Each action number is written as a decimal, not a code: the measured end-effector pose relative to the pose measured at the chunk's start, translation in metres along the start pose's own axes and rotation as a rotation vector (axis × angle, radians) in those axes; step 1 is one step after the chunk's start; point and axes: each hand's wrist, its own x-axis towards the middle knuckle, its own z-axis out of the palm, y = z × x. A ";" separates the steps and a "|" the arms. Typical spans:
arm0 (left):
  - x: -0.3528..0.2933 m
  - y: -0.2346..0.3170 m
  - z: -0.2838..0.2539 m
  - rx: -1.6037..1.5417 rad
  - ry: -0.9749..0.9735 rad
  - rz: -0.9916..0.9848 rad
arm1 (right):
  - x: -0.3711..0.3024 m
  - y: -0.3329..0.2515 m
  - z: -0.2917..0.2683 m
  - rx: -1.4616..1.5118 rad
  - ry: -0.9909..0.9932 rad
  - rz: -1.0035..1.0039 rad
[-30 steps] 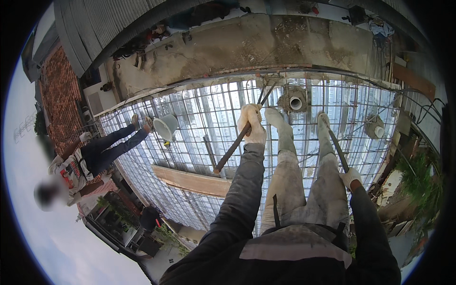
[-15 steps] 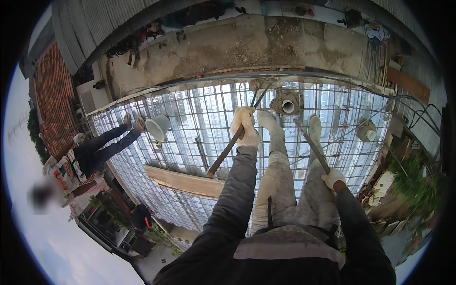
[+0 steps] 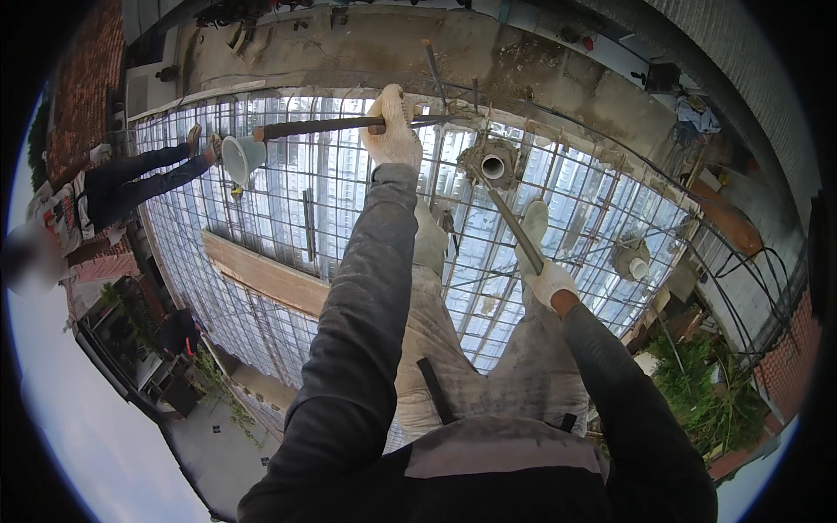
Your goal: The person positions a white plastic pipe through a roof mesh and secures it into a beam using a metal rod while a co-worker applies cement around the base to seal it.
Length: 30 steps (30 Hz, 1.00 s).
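Wearing a pale work glove, my left hand (image 3: pixel 392 126) is closed around a dark metal bar (image 3: pixel 323 127) held roughly level at the far side of the rebar grid. Its ridged, wrapped-looking length reaches left to a brownish end, and a thinner part extends right of my fist. My gloved right hand (image 3: pixel 551 283) grips the near end of a long, narrow grey metal bar (image 3: pixel 516 227). That bar slants away to the left, its far end close to an upright pipe (image 3: pixel 493 166) set in rough mortar. My fingers partly hide both grips.
The rebar grid (image 3: pixel 288 196) over shiny ribbed sheeting lies around my feet. At left are a pale bucket (image 3: pixel 243 159), a wooden plank (image 3: pixel 261 272) and a co-worker (image 3: pixel 113 192). A second pipe stub (image 3: pixel 638 268) and black cables (image 3: pixel 741 288) are at right.
My left hand has moved up and left, and its bar has swung from slanting to nearly level. My right hand and its bar have shifted up and left as the view turned.
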 end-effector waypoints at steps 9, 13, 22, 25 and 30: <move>0.004 -0.012 -0.019 -0.054 -0.257 0.142 | 0.078 -0.103 0.106 0.601 -0.140 0.017; 0.021 -0.019 -0.043 0.027 -0.440 0.298 | 0.130 -0.159 0.176 0.862 -0.027 -0.085; 0.035 -0.093 -0.217 0.333 -0.630 0.498 | 0.252 -0.196 0.266 1.179 0.105 -0.271; -0.010 -0.164 -0.316 0.395 -0.458 -0.340 | 0.282 -0.207 0.262 1.355 0.112 -0.253; -0.148 -0.315 -0.424 0.451 -0.461 -0.947 | 0.312 -0.192 0.254 1.187 0.135 -0.230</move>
